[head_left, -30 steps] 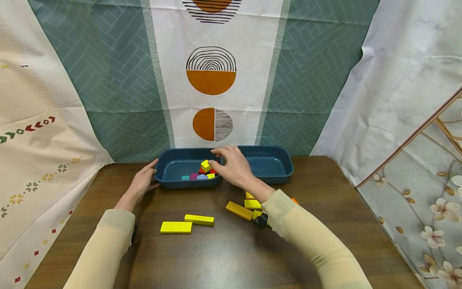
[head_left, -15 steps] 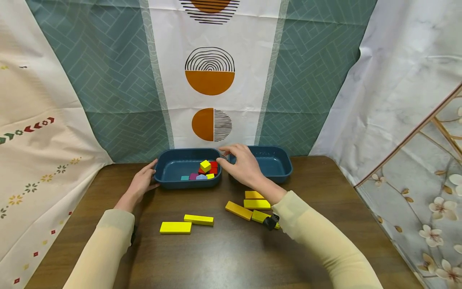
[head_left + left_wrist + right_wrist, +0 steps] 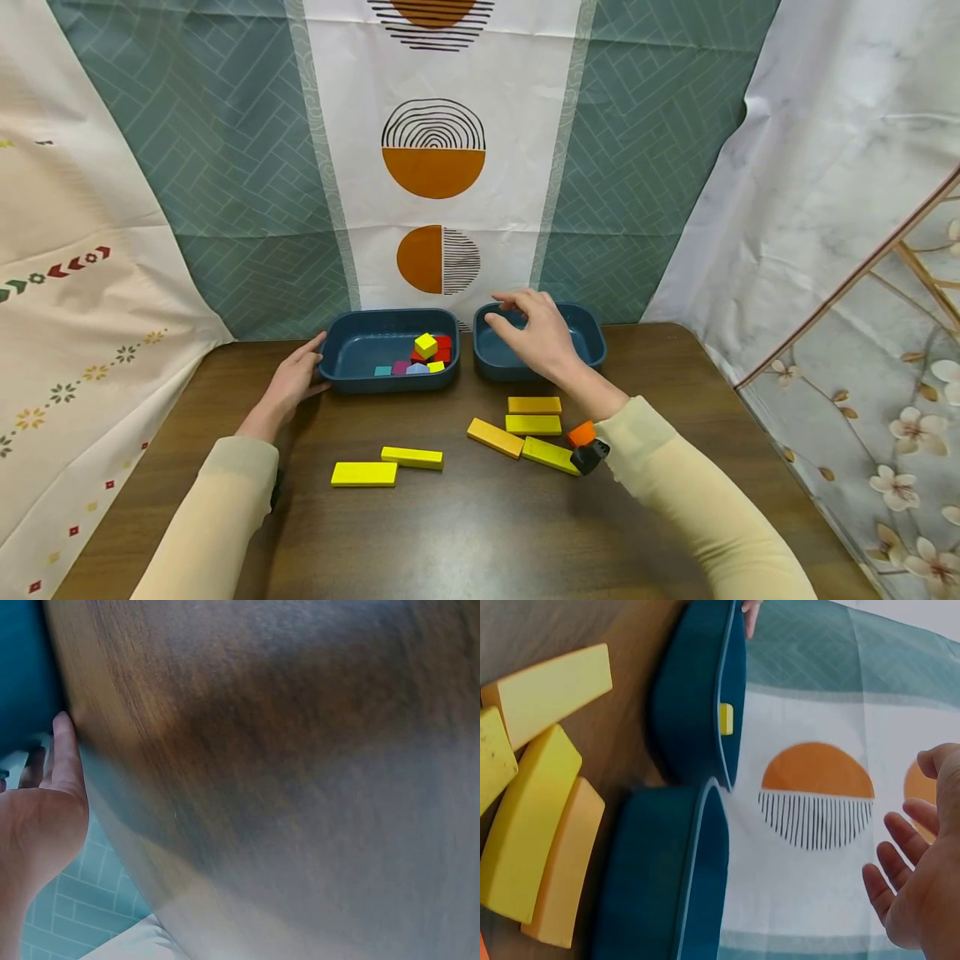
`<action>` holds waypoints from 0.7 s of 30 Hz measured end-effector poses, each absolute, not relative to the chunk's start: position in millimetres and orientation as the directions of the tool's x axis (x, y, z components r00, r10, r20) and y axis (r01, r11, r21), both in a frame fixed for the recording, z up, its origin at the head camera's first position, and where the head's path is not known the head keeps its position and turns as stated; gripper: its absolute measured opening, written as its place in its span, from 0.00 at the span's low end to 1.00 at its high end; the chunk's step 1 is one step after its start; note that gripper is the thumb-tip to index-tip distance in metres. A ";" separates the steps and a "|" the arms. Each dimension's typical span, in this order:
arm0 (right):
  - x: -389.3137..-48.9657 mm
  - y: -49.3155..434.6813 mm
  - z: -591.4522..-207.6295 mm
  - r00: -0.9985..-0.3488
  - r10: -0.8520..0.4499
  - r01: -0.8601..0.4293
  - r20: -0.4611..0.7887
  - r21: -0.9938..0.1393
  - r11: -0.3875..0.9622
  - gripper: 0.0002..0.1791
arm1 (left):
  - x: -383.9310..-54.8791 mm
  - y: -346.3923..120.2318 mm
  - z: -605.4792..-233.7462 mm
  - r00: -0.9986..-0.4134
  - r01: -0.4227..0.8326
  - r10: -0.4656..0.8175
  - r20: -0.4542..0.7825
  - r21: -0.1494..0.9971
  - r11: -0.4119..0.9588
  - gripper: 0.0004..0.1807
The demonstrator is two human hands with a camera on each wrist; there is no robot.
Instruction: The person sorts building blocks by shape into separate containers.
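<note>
Against the left end of a dark blue tray [image 3: 352, 383] my left hand [image 3: 292, 385] rests, its fingers along the outer wall. In the left wrist view the thumb [image 3: 67, 754] touches that blue wall. Inside this tray, toward its right end, lie small blocks: a yellow cube [image 3: 426, 345] on top of red blocks [image 3: 444, 343], with purple, pale blue, teal and yellow ones near the front wall. My right hand [image 3: 542, 337] hovers over a second blue tray [image 3: 495, 371], fingers spread and holding nothing. The right wrist view shows its relaxed fingers [image 3: 896, 862] apart from everything.
Several flat yellow and orange-yellow blocks [image 3: 534, 425] lie in front of the right tray, with an orange block [image 3: 581, 433] near my right wrist. Two yellow blocks [image 3: 364, 474] lie front left on the wooden table [image 3: 450, 533]. A patterned curtain [image 3: 637, 167] hangs behind the trays.
My right hand has moved right, from beside the yellow cube in the left tray to above the right tray. The cube stays on the red blocks. My left hand has not moved.
</note>
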State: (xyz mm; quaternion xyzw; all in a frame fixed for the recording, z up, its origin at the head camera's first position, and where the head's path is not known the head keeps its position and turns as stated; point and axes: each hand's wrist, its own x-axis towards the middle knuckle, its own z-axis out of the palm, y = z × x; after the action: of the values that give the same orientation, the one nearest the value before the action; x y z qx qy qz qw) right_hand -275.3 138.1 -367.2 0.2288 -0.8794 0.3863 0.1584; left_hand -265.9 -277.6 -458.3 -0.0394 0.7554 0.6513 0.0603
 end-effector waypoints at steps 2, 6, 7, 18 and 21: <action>-276.2 144.0 -365.8 -0.848 -0.260 -0.517 0.461 -0.616 0.595 0.23 | -269.3 -279.9 -464.7 -0.991 -0.130 0.017 -0.135 0.978 0.162 0.31; -278.8 156.6 -363.6 -0.854 -0.231 -0.506 0.467 -0.638 0.581 0.24 | -275.7 -285.2 -477.2 -0.993 -0.108 0.016 -0.113 0.976 0.189 0.31; -279.5 159.8 -363.3 -0.855 -0.224 -0.503 0.469 -0.642 0.578 0.24 | -276.1 -285.6 -477.9 -0.994 -0.107 0.016 -0.112 0.975 0.193 0.31; -286.7 202.5 -363.4 -0.867 -0.115 -0.449 0.485 -0.660 0.602 0.27 | -272.5 -282.9 -475.7 -0.993 -0.112 0.016 -0.119 0.966 0.235 0.31; -290.1 217.1 -362.8 -0.869 -0.086 -0.435 0.487 -0.671 0.601 0.29 | -271.9 -282.4 -474.5 -0.993 -0.111 0.016 -0.118 0.965 0.237 0.31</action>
State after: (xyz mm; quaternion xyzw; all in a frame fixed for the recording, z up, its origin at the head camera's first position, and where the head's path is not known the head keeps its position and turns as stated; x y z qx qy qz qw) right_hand -290.1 217.1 -362.8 0.1499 -0.8702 0.4210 0.2074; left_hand -271.9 -282.4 -474.5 -0.0302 0.7847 0.6171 0.0512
